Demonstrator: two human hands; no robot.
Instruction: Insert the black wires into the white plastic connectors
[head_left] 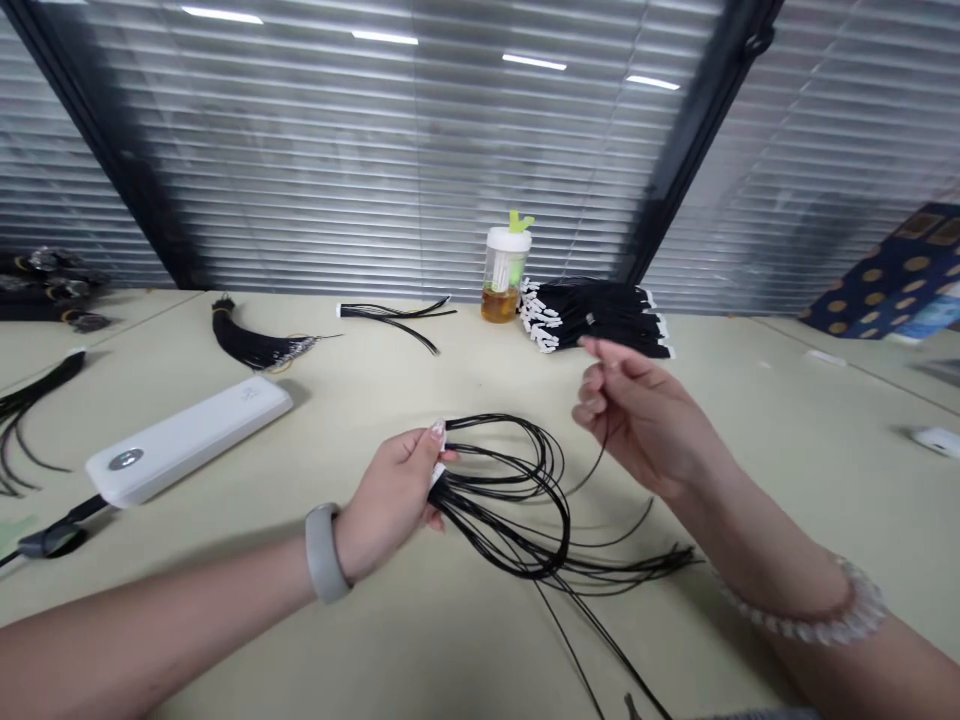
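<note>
Left hand covers part of the white connectors; pin detail too small. Right hand hides the pinched end of one black wire. Two strands leave at near edge. Left edge cuts dark bundles, far. Far right: dotted bag cut off; small white object blurred, unidentifiable.

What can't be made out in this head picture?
All in the head view:
White connectors: partly covered by the left hand.
End of thin wire: hidden in the right hand.
Lower wires: cut off by the bottom edge.
Dotted bag: cut off by the right edge.
Display on white power bank: too small to read.
</note>
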